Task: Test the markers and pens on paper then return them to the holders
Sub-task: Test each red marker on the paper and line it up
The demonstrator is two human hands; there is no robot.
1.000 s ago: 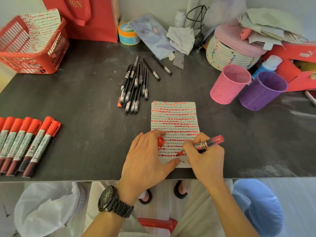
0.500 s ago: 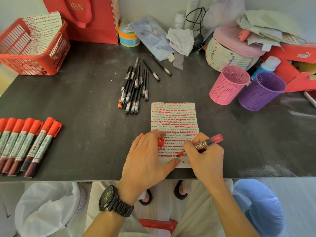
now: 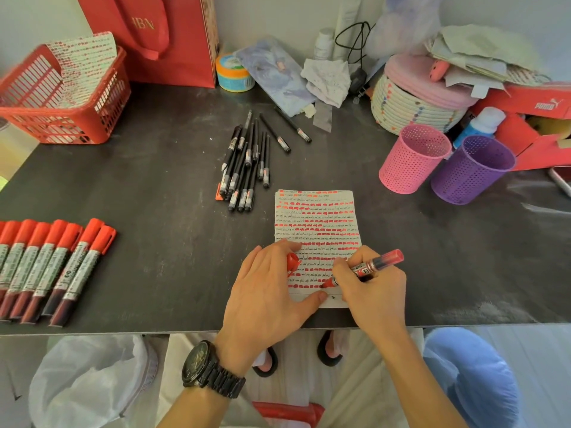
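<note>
Dark cluttered desk (image 3: 154, 180) carries marked paper (image 3: 315, 217); right hand (image 3: 374, 291) pinches red marker (image 3: 377, 264), left hand (image 3: 265, 291) grips cap (image 3: 292, 261).

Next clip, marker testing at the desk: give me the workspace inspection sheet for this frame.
Surface: dark table, pale scuffs at the right.
Job's things: paper nearly filled with red and black marks; uncapped red marker, tip at the paper; row of red markers at left; black pens heaped centre; pink holder and purple holder, no pens showing inside.
Clutter: red basket, red bag, tape roll, woven basket, red box along the back.
Grippers: right hand grips the red marker; left hand holds its cap, thumb pressing the paper.
Cables: black cable at the back wall.
Surroundings: lined bin and blue stool below the table edge.
</note>
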